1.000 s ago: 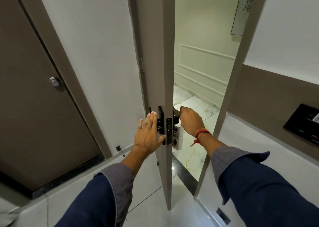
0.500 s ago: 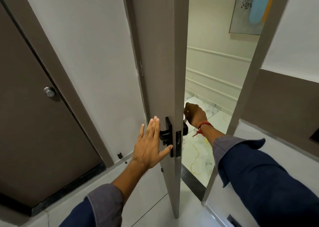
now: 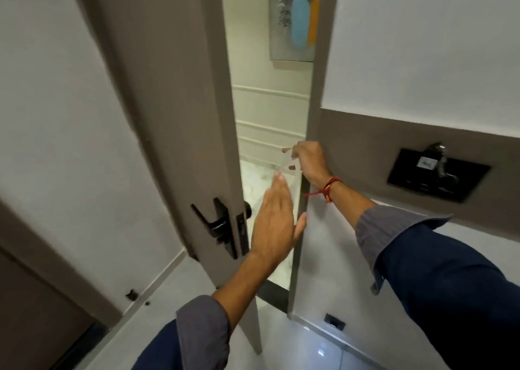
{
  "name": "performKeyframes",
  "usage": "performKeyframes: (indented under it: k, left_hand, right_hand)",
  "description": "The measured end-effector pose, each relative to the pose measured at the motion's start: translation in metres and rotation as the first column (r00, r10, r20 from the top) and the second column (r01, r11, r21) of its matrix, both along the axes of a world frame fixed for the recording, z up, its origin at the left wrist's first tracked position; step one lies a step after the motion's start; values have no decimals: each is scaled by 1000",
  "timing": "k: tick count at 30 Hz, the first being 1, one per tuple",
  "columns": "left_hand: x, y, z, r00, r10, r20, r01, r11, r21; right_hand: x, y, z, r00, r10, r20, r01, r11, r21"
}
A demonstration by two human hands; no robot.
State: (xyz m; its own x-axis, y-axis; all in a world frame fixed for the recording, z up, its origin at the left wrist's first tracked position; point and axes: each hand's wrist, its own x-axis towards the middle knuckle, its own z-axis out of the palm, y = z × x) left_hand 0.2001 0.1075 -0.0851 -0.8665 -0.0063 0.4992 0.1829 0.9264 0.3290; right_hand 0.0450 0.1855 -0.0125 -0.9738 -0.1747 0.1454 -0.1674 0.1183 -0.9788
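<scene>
Right hand point(image 3: 311, 161) pinches a translucent tag point(image 3: 285, 163) in the gap right of the door point(image 3: 168, 116); left hand point(image 3: 274, 223), flat with straight fingers, reaches its lower end, apparently to steady it.

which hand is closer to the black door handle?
Left. The left hand sits just right of the black door handle, not touching it. The right hand is higher and farther right, by the door frame, pinching a clear strip.
</scene>
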Motion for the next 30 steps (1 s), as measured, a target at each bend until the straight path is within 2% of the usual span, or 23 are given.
performKeyframes:
  k: [2, 3, 5, 6, 8, 10, 12, 15, 18, 21, 25, 27, 30]
  left_hand:
    - [-11, 23, -8, 981, -10, 193, -34, 975, 221]
    - [-17, 31, -12, 978, -15, 206, -44, 960, 276]
    - [-29, 59, -18, 972, -160, 171, 82, 917, 391]
    - [-34, 73, -22, 953, -258, 156, 153, 859, 488]
    - [-38, 97, -30, 891, -432, 139, 191, 635, 748]
    - [-43, 124, -40, 837, -536, 114, 161, 439, 884]
    - [-43, 166, -47, 766, -635, 101, 151, 331, 932]
    - [-36, 236, -53, 644, -757, 107, 155, 266, 951]
    - [-20, 322, -65, 500, -849, 171, 166, 287, 943]
    - [3, 424, -82, 356, -893, 276, 211, 364, 907]
    - [34, 550, -118, 240, -859, 451, 283, 507, 814]
    - [48, 607, -138, 204, -830, 520, 353, 557, 752]
    - [70, 697, -167, 210, -787, 580, 456, 603, 654]
  right_hand:
    - [9, 28, 6, 996, -53, 68, 63, 986, -156]
    - [11, 41, 6, 994, -59, 88, 76, 977, -200]
    - [17, 78, 4, 993, -73, 93, 92, 971, -219]
    - [23, 98, 1, 994, -78, 81, 93, 975, -203]
    - [38, 140, -10, 993, -115, 16, 116, 983, -143]
    - [56, 191, -33, 984, -171, -49, 164, 979, -120]
    - [81, 252, -63, 976, -215, -37, 212, 975, -60]
    - [125, 332, -106, 954, -300, 31, 298, 954, 36]
    - [171, 416, -138, 905, -424, 37, 423, 905, 48]
    - [223, 513, -164, 816, -576, 53, 572, 817, 76]
    - [286, 630, -203, 671, -726, 151, 734, 679, -1]
    - [316, 679, -225, 583, -785, 209, 802, 597, 6]
    - [357, 749, -263, 440, -855, 276, 885, 465, 27]
